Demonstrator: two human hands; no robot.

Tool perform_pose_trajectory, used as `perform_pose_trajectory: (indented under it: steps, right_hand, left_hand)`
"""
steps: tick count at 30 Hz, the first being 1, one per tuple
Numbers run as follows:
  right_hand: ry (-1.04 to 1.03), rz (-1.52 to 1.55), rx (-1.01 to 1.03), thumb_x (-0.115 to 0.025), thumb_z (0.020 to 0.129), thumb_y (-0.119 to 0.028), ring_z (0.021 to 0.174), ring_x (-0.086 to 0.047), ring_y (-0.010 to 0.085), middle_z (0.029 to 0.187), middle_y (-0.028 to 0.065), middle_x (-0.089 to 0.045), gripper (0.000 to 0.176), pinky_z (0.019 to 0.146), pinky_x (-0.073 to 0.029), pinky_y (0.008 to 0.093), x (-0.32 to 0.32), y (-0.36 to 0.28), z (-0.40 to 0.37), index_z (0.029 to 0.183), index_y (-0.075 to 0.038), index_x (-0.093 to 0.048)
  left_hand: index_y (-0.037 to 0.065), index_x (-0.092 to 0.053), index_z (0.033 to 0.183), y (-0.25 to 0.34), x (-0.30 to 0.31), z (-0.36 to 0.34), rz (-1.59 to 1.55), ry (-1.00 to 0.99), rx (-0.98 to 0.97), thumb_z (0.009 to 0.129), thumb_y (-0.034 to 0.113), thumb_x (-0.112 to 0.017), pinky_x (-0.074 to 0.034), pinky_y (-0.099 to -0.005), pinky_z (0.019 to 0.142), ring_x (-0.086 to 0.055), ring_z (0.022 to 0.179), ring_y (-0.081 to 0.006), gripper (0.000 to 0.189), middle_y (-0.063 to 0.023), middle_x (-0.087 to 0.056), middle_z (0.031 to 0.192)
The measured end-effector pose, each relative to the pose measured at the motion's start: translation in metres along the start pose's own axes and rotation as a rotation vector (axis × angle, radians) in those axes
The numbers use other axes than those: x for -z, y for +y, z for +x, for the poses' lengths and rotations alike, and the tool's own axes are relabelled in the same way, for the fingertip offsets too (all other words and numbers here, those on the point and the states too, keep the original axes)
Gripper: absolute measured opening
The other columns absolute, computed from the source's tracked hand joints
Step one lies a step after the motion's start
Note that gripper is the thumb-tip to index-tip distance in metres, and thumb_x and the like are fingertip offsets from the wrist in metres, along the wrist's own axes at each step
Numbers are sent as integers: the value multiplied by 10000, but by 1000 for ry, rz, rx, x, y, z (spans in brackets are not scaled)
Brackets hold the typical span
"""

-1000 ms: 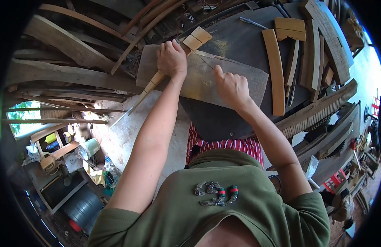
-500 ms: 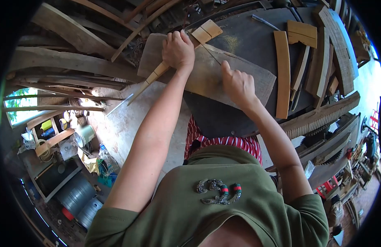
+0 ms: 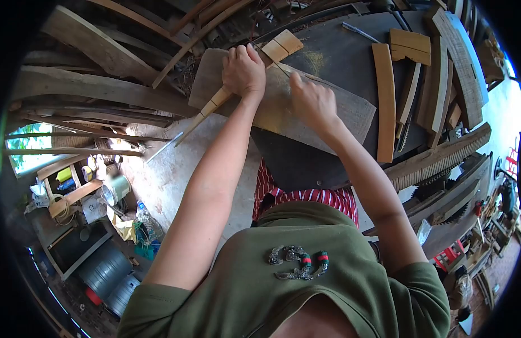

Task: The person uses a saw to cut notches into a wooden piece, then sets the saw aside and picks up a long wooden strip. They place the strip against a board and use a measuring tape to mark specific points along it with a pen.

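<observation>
My left hand (image 3: 244, 72) is closed over a narrow light wooden strip (image 3: 212, 104), pressing it onto a wide grey board (image 3: 350, 110). The strip slants from upper right to lower left, with dark crosswise lines on both ends; its middle is under my hand. My right hand (image 3: 315, 104) is a fist around the handle of a thin-bladed saw (image 3: 281, 69). The fist hides the handle, and the blade is seen nearly edge-on, running up-left across the strip beside my left hand.
Sawdust (image 3: 314, 61) lies on the dark tabletop (image 3: 339, 39). To the right are a curved wooden piece (image 3: 385, 104), a notched block (image 3: 410, 46), a metal rod (image 3: 360, 32) and more timber. Long planks (image 3: 97, 84) are stacked at left. Toothed circular blades (image 3: 455, 214) sit lower right.
My right hand has slid up and left along the saw's line, closer to my left hand. My left hand and the strip stay almost still.
</observation>
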State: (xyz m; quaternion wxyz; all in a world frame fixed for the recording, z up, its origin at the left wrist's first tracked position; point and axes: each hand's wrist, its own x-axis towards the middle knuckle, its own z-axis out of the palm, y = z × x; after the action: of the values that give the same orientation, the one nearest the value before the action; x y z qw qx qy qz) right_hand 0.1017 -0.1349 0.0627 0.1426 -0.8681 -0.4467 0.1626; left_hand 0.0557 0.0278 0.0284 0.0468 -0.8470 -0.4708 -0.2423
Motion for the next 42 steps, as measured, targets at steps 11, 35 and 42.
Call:
perform_pose_trajectory:
  steps: [11,35,42]
  right_hand:
    - [-26,-11,-45,-493,922,-124,723,-730,370,742,184,-712,129,602,-564,479,8,-1,-23,1037,-77,-526]
    - [-9,-17,-80,-527,908,-135,723,-735,347,752,166,-720,163,619,-568,467,6,-6,-19,1059,-72,-527]
    - [-5,47,-36,-490,915,-125,840,-725,391,878,235,-718,180,716,-565,507,15,-11,21,1062,-28,-529]
  left_hand:
    - [126,-639,815,-5,-4,-1,-44,30,-40,966,330,-559,-552,-440,653,-650,852,-274,267,-42,-652,885]
    - [119,-631,813,1,-1,1,-43,36,-31,975,325,-552,-553,-438,672,-648,852,-282,273,-45,-640,869]
    - [123,-615,836,3,3,-1,-47,17,-22,993,345,-525,-547,-443,710,-641,882,-287,287,-50,-636,912]
